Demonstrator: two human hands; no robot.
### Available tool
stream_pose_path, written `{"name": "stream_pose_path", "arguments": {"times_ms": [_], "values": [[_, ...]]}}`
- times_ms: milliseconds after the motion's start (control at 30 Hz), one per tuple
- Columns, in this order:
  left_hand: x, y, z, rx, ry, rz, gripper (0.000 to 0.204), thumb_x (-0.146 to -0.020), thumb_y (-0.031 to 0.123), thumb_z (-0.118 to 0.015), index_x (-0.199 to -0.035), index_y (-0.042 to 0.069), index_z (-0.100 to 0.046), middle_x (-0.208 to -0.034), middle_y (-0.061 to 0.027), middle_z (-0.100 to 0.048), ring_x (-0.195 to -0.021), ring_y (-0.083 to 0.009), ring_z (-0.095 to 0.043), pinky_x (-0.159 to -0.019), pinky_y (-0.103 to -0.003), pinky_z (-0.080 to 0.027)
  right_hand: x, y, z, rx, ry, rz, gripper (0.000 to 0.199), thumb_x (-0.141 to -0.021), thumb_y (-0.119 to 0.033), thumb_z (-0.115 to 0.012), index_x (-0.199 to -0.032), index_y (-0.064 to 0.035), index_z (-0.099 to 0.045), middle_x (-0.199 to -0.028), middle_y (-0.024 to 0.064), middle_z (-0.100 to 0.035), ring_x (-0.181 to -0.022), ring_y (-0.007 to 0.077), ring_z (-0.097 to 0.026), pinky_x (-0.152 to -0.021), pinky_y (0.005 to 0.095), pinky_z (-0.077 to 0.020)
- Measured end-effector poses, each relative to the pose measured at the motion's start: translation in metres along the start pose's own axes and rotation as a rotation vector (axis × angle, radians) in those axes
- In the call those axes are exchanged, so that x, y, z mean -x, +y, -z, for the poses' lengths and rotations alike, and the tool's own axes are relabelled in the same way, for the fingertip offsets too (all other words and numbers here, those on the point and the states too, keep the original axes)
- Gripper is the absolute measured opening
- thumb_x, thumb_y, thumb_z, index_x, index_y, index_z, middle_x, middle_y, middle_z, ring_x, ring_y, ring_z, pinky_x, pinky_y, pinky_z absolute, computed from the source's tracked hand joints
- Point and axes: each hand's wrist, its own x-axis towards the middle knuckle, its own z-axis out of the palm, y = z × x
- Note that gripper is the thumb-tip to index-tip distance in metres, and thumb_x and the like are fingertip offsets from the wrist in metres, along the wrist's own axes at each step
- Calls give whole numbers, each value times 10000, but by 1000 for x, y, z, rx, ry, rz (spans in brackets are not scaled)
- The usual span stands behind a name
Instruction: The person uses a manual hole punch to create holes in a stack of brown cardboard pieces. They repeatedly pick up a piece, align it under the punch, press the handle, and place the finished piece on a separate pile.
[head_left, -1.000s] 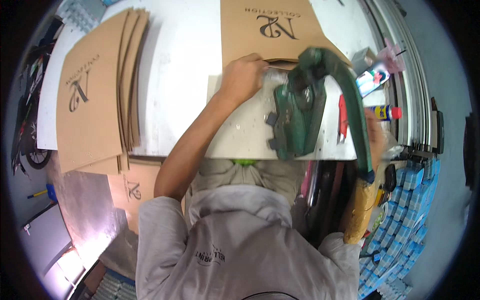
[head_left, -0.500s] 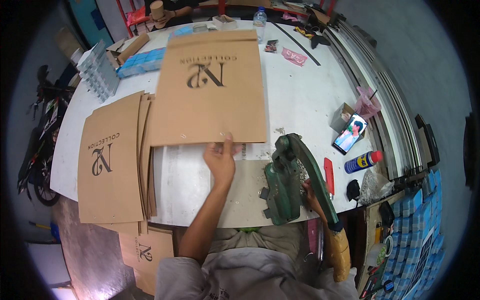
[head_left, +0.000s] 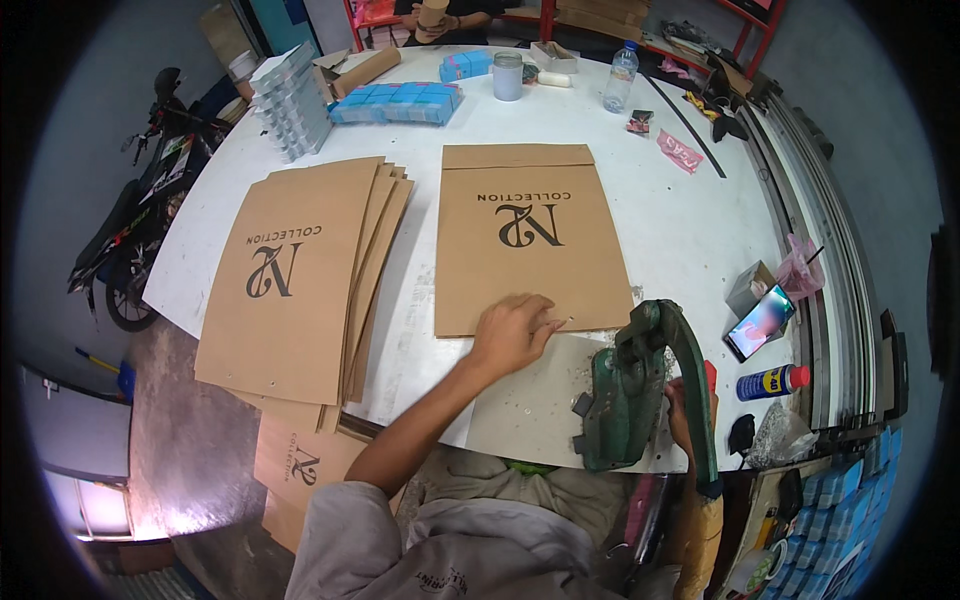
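A flat brown paper bag point(head_left: 525, 260) with a black printed mark lies on the table, a fold line crossing its far end. My left hand point(head_left: 512, 335) rests on its near edge, fingers loosely bent and thumb apart. A small pale bit sits at that edge beside the thumb. Right of my left hand stands a green hand press point(head_left: 628, 405) with a long curved lever point(head_left: 692, 370). My right hand point(head_left: 679, 412) is beside the press, partly covered by the lever; its fingers are mostly hidden, so what it holds does not show.
Stacked brown bags point(head_left: 285, 270) overhang the table's left edge. A phone point(head_left: 760, 322), a blue spray can point(head_left: 772, 383) and a red cutter point(head_left: 711, 378) lie right. Blue packs point(head_left: 395, 103), a jar point(head_left: 507, 78) and a water bottle point(head_left: 620, 78) stand far back. A person point(head_left: 440, 22) sits across.
The bag, raised in my left hand before, now lies flat on the table. My left hand has shifted from gripping its near edge to resting on top. The view has swung left.
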Motion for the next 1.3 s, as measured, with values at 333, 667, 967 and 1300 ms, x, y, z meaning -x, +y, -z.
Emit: {"name": "stream_pose_path", "arguments": {"times_ms": [333, 667, 967, 1300], "values": [[-15, -45, -23, -420, -237, -270, 522, -1015, 417, -623, -1401, 69, -579, -1518, -214, -516, -1458, -440, -419, -1198, -608, -328, -34, -6, -35, -455, -261, 146, 184, -929, -59, -736, -1105, -12, -713, -1023, 38, -727, -917, 133, -664, -860, 331, -539], [-15, -34, -25, -486, -199, -347, 368, -961, 98, -550, -1323, 58, -594, -1500, -193, -537, -1364, -430, -523, -1132, -533, -453, -40, -7, -69, -458, -211, 212, 294, -925, -131, -756, -1184, -21, -668, -1135, 50, -699, -1003, 136, -657, -902, 369, -565], [-30, -31, -50, -527, -50, -268, 365, -858, 95, -607, -1186, 128, -764, -1383, -87, -661, -1110, -305, -657, -932, -399, -585, -43, -14, -62, -317, -227, 262, 285, -935, -131, -760, -1180, -26, -660, -1082, 35, -689, -978, 136, -657, -876, 335, -570], [-17, 30, -34, -182, -56, -229, 449, -739, -49, -631, -1139, 90, -781, -1240, -87, -727, -982, -311, -645, -899, -404, -567, -45, -50, -54, -594, -107, 49, 144, -940, -116, -735, -1033, -9, -715, -940, 13, -702, -828, 109, -644, -728, 297, -533]]}}
